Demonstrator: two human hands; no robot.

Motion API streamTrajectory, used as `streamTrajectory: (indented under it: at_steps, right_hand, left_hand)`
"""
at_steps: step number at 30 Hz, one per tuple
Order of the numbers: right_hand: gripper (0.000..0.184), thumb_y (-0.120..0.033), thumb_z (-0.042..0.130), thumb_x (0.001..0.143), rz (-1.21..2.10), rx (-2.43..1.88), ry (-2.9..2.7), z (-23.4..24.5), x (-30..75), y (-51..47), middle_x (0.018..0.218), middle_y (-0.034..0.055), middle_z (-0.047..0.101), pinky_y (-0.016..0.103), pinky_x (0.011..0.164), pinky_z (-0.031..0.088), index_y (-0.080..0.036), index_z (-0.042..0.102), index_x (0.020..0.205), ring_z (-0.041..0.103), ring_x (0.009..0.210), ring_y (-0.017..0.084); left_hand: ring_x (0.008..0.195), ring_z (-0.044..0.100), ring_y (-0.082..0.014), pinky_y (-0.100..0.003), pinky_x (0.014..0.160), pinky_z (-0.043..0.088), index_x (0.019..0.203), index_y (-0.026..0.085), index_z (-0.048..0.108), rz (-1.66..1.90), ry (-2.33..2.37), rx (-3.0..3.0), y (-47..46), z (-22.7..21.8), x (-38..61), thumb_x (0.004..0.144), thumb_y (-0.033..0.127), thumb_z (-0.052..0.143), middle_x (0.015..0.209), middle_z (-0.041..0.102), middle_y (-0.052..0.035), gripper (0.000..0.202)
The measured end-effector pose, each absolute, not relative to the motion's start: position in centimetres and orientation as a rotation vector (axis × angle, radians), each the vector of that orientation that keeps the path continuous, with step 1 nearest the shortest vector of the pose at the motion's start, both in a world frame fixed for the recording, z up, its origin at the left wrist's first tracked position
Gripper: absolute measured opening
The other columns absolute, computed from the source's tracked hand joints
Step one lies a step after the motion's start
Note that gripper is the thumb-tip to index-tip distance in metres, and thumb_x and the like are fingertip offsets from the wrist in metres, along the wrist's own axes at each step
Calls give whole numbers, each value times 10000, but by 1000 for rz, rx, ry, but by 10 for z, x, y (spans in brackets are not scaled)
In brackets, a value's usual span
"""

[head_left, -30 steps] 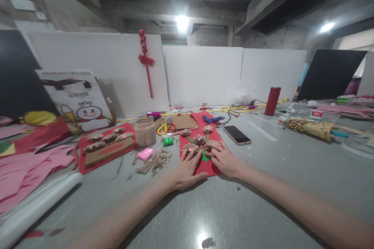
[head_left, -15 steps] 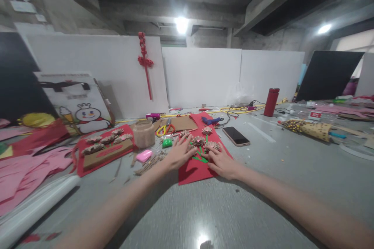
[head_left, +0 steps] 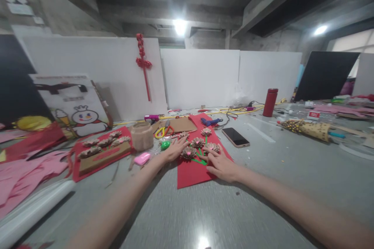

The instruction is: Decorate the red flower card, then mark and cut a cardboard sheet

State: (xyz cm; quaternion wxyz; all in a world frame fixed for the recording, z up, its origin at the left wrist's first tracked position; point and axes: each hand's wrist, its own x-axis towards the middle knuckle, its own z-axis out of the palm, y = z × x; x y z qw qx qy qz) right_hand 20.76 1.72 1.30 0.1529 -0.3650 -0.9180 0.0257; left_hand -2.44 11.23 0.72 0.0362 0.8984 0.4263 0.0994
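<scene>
A red sheet lies in front of me, bearing several brown layered paper flowers with pink centres and green stems. My left hand rests at the sheet's left edge, fingers stretched toward the upper left flower and beside the lower left flower. On the right side, my right hand lies over the sheet, its fingers spread and touching or just over the right flower, which they partly cover. Neither hand appears to hold anything.
A phone and a blue glue gun lie to the right and behind. Left are a pink packet, a green packet, a brown pot, yellow-handled pliers and another flower picture. A red bottle stands farther right.
My left hand has moved left, off the middle of the sheet, uncovering the lower left flower. My right hand has stayed nearly in place. The view has shifted slightly.
</scene>
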Motion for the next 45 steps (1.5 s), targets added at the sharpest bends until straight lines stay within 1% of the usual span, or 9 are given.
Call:
streamTrajectory:
  at_steps: [4,9,12,18,27,32,34,38,45]
  right_hand:
    - [329,-322,297,827,89,-1045,-2633,15,207,16,1187,95,457,516,955,28,-171,433,1086,173,1222,174]
    - [388,-319,295,825,106,-1065,-2647,16,208,16,1209,109,426,511,949,-26,-172,383,1172,173,1222,190]
    - [395,-324,300,822,110,-1072,-2645,14,208,17,1224,117,409,510,945,-43,-167,380,1176,170,1222,196]
    - [397,-325,292,825,106,-1062,-2648,15,208,16,1202,107,437,506,950,-23,-161,369,1179,171,1222,190]
    - [387,-337,303,820,109,-1067,-2637,13,208,13,1193,101,445,497,952,-23,-177,393,1160,180,1220,189]
    - [415,-343,301,823,78,-1088,-2432,23,214,34,1224,91,413,478,963,55,-191,329,1208,241,1196,183]
    - [396,-339,265,836,63,-1124,-2332,31,221,57,1213,75,427,481,962,69,-204,348,1198,265,1183,180]
    - [435,-335,151,862,139,-1161,-2267,33,237,108,1173,60,461,391,952,212,-207,494,1096,285,1176,167]
    - [517,-345,76,870,188,-1114,-2343,0,246,136,1197,31,450,380,963,203,-225,547,1045,269,1183,145]
  left_hand:
    - [1241,51,-193,-423,981,61,1236,214,304,220,1373,2745,113,5,-27,859,315,90,1362,141,-74,445]
    - [1243,33,-173,-421,978,58,1269,258,213,248,1347,2812,114,3,-32,853,283,137,1373,89,-43,424]
    - [1243,44,-172,-425,975,67,1264,268,226,185,1337,2870,119,1,-34,844,242,171,1368,120,-46,424]
    - [1241,57,-194,-414,978,61,1256,165,271,156,1384,2894,122,4,-30,851,319,154,1346,167,-123,449]
    - [1239,95,-194,-416,978,55,1257,164,267,175,1441,2829,123,7,-25,840,412,115,1337,215,-109,508]
    - [1240,102,-191,-410,978,72,1272,218,226,321,1442,2877,125,6,-28,851,357,130,1355,177,-66,454]
    - [1238,111,-183,-400,980,78,1269,223,230,340,1414,2918,126,5,-30,855,295,149,1360,161,-60,428]
    - [1239,102,-167,-388,982,81,1227,188,316,228,1416,2953,126,2,-30,833,181,191,1351,185,-84,413]
    - [1244,51,-147,-384,986,70,1249,196,274,264,1383,2880,125,-4,-28,836,203,192,1358,162,-73,420]
